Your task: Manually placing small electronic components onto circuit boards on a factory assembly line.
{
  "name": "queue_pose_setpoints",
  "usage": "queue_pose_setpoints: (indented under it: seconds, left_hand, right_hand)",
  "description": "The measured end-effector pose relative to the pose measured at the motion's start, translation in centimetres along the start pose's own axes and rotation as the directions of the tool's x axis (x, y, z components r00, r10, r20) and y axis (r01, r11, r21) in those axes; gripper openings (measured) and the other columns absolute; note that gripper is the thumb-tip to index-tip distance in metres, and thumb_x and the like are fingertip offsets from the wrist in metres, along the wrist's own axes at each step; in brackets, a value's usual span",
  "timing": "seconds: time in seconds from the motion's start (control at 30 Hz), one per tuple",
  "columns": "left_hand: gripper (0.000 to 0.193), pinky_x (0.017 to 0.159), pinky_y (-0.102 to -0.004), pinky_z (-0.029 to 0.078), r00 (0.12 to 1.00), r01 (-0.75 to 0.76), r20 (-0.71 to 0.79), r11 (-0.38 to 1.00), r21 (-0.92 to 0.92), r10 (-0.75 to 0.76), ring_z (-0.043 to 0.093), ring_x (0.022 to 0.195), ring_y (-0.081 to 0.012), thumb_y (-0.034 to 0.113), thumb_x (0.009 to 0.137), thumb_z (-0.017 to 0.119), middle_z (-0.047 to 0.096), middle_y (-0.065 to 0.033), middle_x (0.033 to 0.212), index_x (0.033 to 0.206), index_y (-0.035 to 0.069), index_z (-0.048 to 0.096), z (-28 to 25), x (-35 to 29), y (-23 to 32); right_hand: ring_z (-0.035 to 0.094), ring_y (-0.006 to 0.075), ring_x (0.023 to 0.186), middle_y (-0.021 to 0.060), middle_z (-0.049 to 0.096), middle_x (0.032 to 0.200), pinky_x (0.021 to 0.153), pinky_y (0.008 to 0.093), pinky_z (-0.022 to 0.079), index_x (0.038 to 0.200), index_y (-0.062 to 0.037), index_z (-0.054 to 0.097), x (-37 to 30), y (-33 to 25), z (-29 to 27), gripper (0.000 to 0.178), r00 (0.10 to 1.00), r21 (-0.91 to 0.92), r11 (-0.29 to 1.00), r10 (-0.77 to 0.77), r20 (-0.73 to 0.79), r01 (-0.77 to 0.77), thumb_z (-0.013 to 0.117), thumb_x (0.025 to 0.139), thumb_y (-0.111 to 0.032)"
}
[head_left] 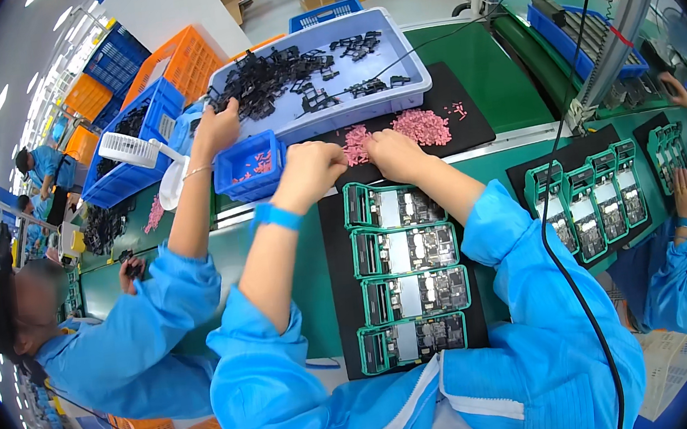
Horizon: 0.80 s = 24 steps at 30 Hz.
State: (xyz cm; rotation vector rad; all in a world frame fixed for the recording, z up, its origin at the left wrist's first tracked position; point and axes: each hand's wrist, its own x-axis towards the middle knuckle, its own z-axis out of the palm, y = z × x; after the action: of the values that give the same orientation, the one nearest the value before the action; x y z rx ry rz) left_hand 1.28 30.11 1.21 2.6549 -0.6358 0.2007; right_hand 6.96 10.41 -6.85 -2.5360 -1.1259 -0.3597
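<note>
We think the step in hand is picking out small pink bits (355,144), because our left hand (315,167) and right hand (392,155) both reach into them. The fingers look bent, but their tips are tucked down among the bits, so we cannot tell if they pinch one. A bigger pink heap (424,127) lies just past our right fingers, and a small blue box (253,190) with more bits sits left of our left fingers. Four green frames (408,274) with circuit boards (439,245) lie below our fingers, closer to our tummy. Next, we guess, calls for a small, soft pinch and a short trip to the nearest frame, without bumping the boards.
</note>
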Motion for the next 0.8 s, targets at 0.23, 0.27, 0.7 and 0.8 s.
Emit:
queue_pose_setpoints:
  seconds: [0.23,0.27,0.7,0.8]
  left_hand:
    - [0.006,0.077,-0.0417,0.041,0.997,-0.077,-0.009,0.966,0.248,0.081,0.063,0.08,-0.0265,0.016,0.072,0.071,0.067,-0.0071,0.072,0.071,0.01,0.07,6.9,3.9,-2.1]
    - [0.006,0.079,-0.0419,0.039,0.998,-0.065,-0.006,0.962,0.264,0.069,0.062,0.08,-0.0262,0.016,0.071,0.071,0.067,-0.0076,0.072,0.069,0.011,0.07,7.2,4.2,-2.1]
    - [0.003,0.086,-0.0479,0.032,0.985,0.037,0.147,0.938,0.345,-0.093,0.06,0.09,-0.0271,0.016,0.073,0.071,0.069,-0.0076,0.076,0.071,0.015,0.072,7.2,4.4,-1.6]
    - [0.006,0.08,-0.045,0.037,0.992,-0.034,0.124,0.994,0.104,0.021,0.063,0.085,-0.0278,0.018,0.077,0.069,0.068,-0.0095,0.077,0.075,0.013,0.072,5.7,4.4,1.1]
  right_hand:
    - [0.061,0.0336,0.089,0.0175,0.063,0.088,0.08,0.0415,0.05,0.084,0.0007,0.061,-2.5,1.1,-1.6,0.012,0.99,-0.058,0.991,0.123,0.064,-0.12,0.057,0.074,-0.006]
    - [0.061,0.0336,0.089,0.0175,0.063,0.088,0.08,0.0415,0.05,0.084,0.0007,0.061,-2.8,1.3,-1.6,0.012,0.989,-0.061,0.99,0.129,0.067,-0.125,0.057,0.074,-0.006]
    - [0.059,0.037,0.089,0.0192,0.062,0.088,0.08,0.0455,0.047,0.086,-0.0004,0.059,-8.9,0.9,-4.8,0.011,0.944,0.242,0.925,0.319,-0.079,-0.292,0.057,0.085,-0.011]
    - [0.06,0.0364,0.087,0.0178,0.062,0.084,0.077,0.0454,0.047,0.083,-0.001,0.059,-11.8,0.3,-6.0,0.01,0.891,0.303,0.865,0.445,-0.092,-0.4,0.058,0.084,-0.011]
